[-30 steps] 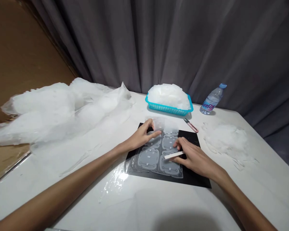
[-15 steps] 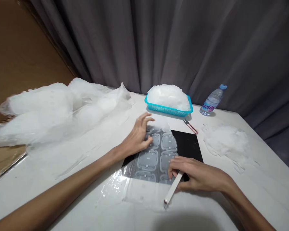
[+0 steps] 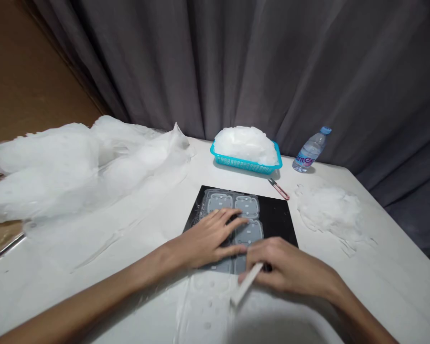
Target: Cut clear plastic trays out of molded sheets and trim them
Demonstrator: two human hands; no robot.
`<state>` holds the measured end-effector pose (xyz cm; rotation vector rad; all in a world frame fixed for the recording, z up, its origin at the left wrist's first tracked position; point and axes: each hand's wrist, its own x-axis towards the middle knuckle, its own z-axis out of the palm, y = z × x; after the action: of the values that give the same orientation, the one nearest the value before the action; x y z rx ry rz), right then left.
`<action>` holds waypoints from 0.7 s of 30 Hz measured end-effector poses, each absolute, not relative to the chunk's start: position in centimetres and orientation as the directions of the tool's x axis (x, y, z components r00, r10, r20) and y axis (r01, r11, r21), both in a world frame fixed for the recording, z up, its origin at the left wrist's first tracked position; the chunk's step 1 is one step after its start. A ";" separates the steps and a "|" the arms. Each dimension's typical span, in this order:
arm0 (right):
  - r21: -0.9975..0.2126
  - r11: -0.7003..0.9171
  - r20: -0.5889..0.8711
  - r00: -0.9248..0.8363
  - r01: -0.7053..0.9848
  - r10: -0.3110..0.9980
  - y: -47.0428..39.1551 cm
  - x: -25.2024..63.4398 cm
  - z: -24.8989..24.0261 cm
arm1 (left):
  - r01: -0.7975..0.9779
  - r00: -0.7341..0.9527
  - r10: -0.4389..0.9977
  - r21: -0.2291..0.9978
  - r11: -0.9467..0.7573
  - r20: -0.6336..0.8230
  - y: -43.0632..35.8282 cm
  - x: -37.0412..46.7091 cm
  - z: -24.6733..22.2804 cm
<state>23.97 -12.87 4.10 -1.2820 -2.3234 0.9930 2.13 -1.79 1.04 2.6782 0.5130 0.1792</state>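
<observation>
A translucent plastic sheet of molded, rounded-square shapes lies over a black mat and runs past its near edge onto the white table. My left hand rests on the sheet, palm down, with the fingers spread. Close to its thumb, my right hand is closed round a slim white stick-shaped tool. The tool slants toward me over the near part of the sheet, its tip blurred. My left hand covers some of the molded shapes.
Behind the mat stands a turquoise basket heaped with white translucent pieces. Pink-handled snips lie before it, near a water bottle. Plastic scraps lie at right; a large pile of plastic sheets spreads at left.
The molded sheet has slid toward me, baring the mat's far edge. My left hand has come nearer with it and flattened. My right hand keeps the white tool, shifted slightly left.
</observation>
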 end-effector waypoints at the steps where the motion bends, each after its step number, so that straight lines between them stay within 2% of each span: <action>1: -0.672 0.370 0.034 -0.472 0.642 0.881 -12.6 24.3 4.2 | 0.334 0.906 0.411 0.425 -0.842 0.103 -1.4 2.7 0.8; 3: -0.579 0.395 0.243 -0.312 0.713 0.919 -11.7 25.4 4.0 | 0.338 0.874 0.447 0.425 -0.840 0.189 -0.3 4.0 0.3; 5: -0.499 0.417 0.411 -0.216 0.760 0.886 -10.8 26.7 3.5 | 0.329 0.862 0.453 0.427 -0.842 0.228 0.7 5.1 -0.2; 8: -0.489 0.427 0.526 -0.133 0.760 0.840 -9.5 28.4 2.1 | 0.310 0.868 0.442 0.448 -0.838 0.227 1.5 5.8 -0.7; 11: -0.586 0.361 0.477 -0.051 0.726 0.877 -8.6 29.1 0.7 | 0.287 0.876 0.420 0.446 -0.848 0.236 1.7 5.7 -0.9; 15: -0.757 0.287 0.363 0.013 0.587 0.932 -7.7 29.1 0.4 | 0.269 0.885 0.403 0.452 -0.851 0.233 2.1 5.6 -1.1; 19: -0.760 0.315 0.317 -0.099 0.569 0.943 -7.0 28.9 1.2 | 0.262 0.887 0.406 0.486 -0.834 0.219 2.6 5.8 -1.3; 21: -0.792 0.276 0.240 -0.138 0.544 0.961 -6.8 28.8 1.3 | 0.264 0.885 0.414 0.503 -0.823 0.213 2.8 5.9 -1.4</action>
<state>28.83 -6.83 1.29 -1.3678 -1.7942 0.7005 5.86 2.80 -1.39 2.5814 0.4938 0.4342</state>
